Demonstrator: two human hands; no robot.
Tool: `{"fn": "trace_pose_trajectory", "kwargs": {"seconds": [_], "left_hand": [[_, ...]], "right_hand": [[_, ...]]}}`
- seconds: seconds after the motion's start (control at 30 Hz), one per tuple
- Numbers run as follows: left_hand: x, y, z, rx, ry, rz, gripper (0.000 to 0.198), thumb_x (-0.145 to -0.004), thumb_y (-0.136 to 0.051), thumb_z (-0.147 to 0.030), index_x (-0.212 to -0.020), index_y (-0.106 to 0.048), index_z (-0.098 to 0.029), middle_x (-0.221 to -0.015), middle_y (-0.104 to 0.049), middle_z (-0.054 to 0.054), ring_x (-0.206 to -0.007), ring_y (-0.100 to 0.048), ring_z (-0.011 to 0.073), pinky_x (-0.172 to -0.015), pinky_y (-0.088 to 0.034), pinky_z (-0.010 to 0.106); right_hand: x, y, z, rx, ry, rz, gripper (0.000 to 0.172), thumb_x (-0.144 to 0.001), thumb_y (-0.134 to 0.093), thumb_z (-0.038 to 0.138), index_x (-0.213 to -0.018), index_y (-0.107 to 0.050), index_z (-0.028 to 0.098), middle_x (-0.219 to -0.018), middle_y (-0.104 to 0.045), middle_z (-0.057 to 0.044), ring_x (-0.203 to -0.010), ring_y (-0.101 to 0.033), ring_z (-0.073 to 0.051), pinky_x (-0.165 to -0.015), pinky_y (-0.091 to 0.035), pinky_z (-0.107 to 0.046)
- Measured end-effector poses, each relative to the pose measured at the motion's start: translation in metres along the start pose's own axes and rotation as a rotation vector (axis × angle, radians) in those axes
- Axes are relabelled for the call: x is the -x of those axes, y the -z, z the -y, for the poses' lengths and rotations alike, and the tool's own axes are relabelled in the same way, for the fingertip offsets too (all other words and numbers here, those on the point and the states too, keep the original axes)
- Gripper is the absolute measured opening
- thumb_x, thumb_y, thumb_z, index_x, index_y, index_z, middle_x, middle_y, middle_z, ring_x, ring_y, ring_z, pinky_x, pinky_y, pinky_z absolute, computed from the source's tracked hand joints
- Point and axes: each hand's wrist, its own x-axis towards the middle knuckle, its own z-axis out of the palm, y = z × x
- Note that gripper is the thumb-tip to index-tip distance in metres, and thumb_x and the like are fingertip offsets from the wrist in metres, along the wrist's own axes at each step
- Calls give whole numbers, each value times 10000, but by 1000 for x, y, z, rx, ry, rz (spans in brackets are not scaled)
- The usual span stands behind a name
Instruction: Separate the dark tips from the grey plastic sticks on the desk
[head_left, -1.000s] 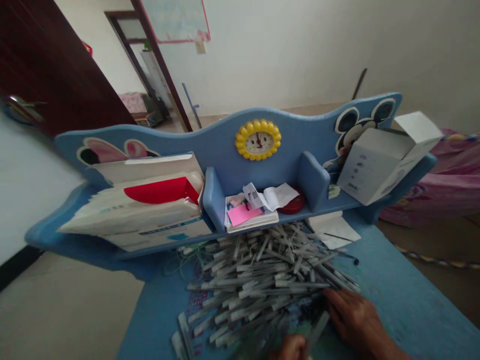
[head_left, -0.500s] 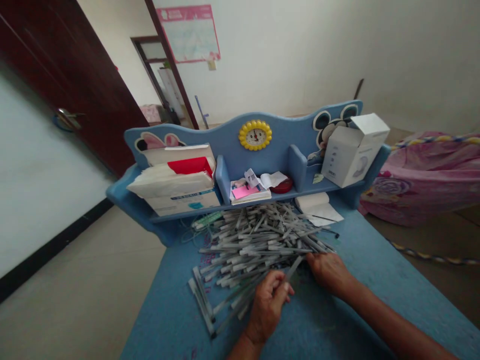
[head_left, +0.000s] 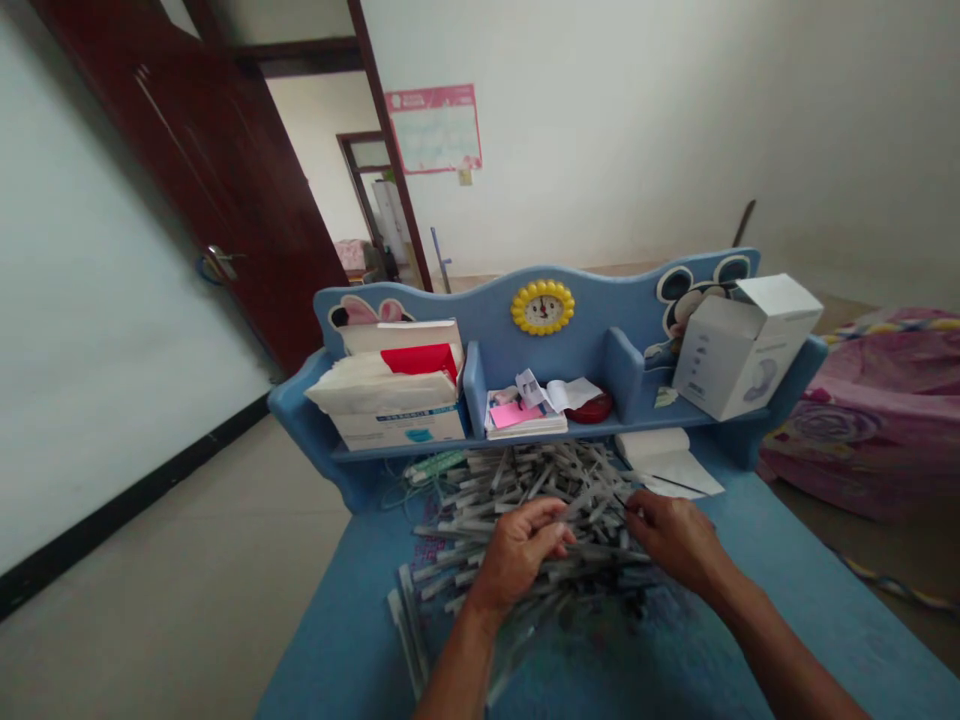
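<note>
A big heap of thin grey-white pens [head_left: 517,485] lies on the blue desk [head_left: 757,610]. My left hand [head_left: 517,555] rests on the middle of the heap, fingers curled around one or more pens. My right hand [head_left: 675,540] sits at the heap's right edge, fingertips pinched on the end of a pen. Both forearms reach in from the bottom of the view.
A blue shelf [head_left: 547,345] with a yellow clock [head_left: 543,307] stands at the desk's back, holding stacked papers and a red folder [head_left: 420,358], notes with a pink slip [head_left: 514,413], and a tilted white box [head_left: 739,345]. White paper [head_left: 667,460] lies under the shelf. A dark door [head_left: 240,200] stands left, pink bedding [head_left: 877,420] right.
The view has pulled back and up. My left hand moved forward from the near edge onto the heap's middle. My right hand stays at the right edge.
</note>
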Motion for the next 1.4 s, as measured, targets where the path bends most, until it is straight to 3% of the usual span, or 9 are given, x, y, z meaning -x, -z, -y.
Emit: {"fn": "trace_pose_trajectory", "kwargs": {"seconds": [0.17,0.3,0.43,0.6,1.0,1.4], "left_hand": [[7,12,20,147,67,3,205,-733,-612,-273,-871,-590,-123,-671,-665,39,-529,-547,104,-536,-433,222],[15,21,31,240,140,37,225,-715,-632,-288,-853,-578,-120,-609,-664,37,-456,-524,91,-481,-413,206],[13,26,33,314,163,73,220,-690,-650,-283,-818,-569,-124,-605,-670,46,-437,-521,86,-453,-389,190],[12,28,34,329,171,80,199,-676,-659,-261,-795,-573,-128,-620,-676,47,-437,-513,76,-449,-372,179],[12,31,28,339,179,-2,207,-646,-669,-267,-777,-587,-129,-569,-659,25,-376,-451,55,-407,-308,172],[15,35,33,256,158,33,181,-670,-654,-245,-789,-598,-121,-570,-661,28,-389,-440,52,-413,-321,170]], "right_hand": [[-14,-22,18,-974,-68,32,223,-735,-582,380,-668,-578,168,-460,-507,32,-439,-437,-103,-453,-329,-212],[-11,-38,27,-1283,-102,71,228,-715,-642,341,-605,-561,159,-453,-536,25,-428,-448,-90,-453,-351,-204],[-9,-38,32,-1484,-129,7,200,-698,-673,299,-613,-561,156,-515,-603,-1,-444,-502,-101,-461,-386,-213],[-11,-25,41,-1562,-95,-119,132,-695,-661,252,-756,-595,156,-567,-650,-34,-467,-550,-123,-479,-420,-232],[-7,-21,45,-1600,-37,-241,54,-703,-630,197,-722,-593,163,-609,-660,-30,-505,-597,-138,-508,-442,-248],[-2,-30,41,-1423,-26,-172,91,-730,-643,240,-757,-610,160,-601,-662,-29,-518,-574,-148,-524,-442,-267]]}}
